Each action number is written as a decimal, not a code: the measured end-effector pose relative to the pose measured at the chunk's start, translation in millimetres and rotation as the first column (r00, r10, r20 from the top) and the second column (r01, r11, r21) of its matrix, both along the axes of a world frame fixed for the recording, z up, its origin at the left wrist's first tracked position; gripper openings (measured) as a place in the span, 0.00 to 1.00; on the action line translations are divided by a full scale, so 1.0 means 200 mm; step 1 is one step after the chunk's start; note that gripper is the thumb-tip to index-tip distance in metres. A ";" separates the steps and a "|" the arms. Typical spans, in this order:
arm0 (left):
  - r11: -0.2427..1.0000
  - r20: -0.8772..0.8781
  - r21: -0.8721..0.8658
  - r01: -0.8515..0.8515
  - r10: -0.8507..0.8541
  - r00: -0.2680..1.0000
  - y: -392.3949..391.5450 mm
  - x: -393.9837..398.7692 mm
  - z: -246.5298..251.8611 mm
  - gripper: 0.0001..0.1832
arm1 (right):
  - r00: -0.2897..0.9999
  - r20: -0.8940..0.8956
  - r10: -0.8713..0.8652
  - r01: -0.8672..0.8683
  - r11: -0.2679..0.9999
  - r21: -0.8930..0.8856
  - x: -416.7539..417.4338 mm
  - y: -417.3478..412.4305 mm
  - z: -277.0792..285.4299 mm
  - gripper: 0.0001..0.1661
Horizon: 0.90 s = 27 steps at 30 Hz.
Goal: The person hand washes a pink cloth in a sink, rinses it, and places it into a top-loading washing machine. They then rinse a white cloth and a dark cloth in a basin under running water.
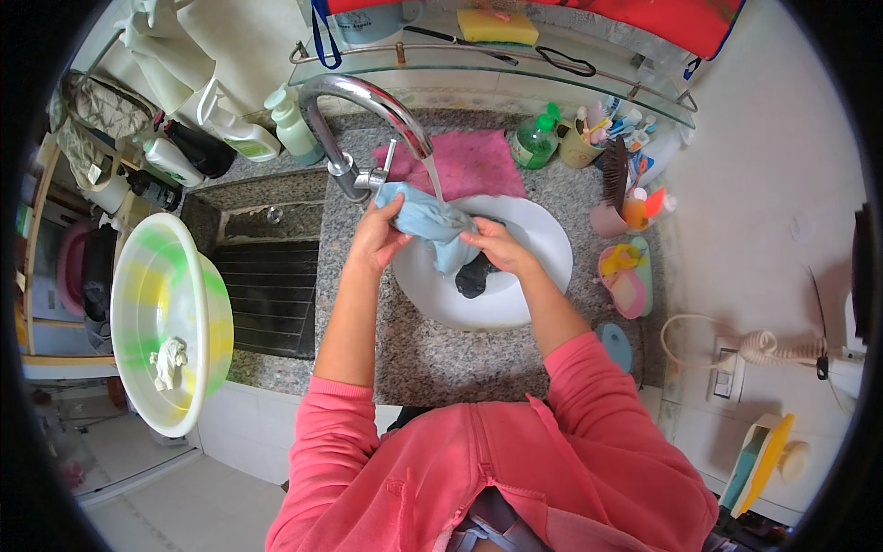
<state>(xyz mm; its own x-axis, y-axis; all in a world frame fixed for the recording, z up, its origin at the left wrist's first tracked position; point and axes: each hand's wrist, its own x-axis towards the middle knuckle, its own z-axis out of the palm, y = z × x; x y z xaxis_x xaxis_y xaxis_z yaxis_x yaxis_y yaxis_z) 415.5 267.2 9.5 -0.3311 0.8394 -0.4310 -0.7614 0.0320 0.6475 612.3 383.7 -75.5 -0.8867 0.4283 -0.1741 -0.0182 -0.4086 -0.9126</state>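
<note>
A wet light-blue cloth is stretched between my two hands over the white oval washbasin. My left hand grips its left end beside the faucet's base. At the right end, my right hand pinches a bunched part between thumb and fingers. Water runs from the curved chrome faucet onto the middle of the cloth, and a loose fold hangs into the basin. Beneath it lies a dark wet cloth, partly hidden by the blue cloth and my right hand.
At left, a green-and-yellow plastic basin holds a crumpled white cloth. A pink towel lies behind the washbasin. A green soap pump bottle, a toothbrush cup and a soap dish line the right side. A glass shelf overhangs the back.
</note>
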 end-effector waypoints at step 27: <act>0.985 0.256 -0.053 0.166 -0.147 0.955 -0.03 0.24 -0.39 0.16 | 0.872 0.459 0.170 -0.389 0.811 0.437 -0.04 0.37 0.00 0.23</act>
<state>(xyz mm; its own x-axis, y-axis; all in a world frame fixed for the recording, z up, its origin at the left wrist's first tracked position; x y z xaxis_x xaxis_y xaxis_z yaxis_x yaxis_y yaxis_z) 463.7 262.1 -68.6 -0.0717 0.8352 -0.5453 -0.8804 0.2039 0.4281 604.1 458.4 -75.3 -0.8876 0.2939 -0.3547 0.4150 0.1760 -0.8927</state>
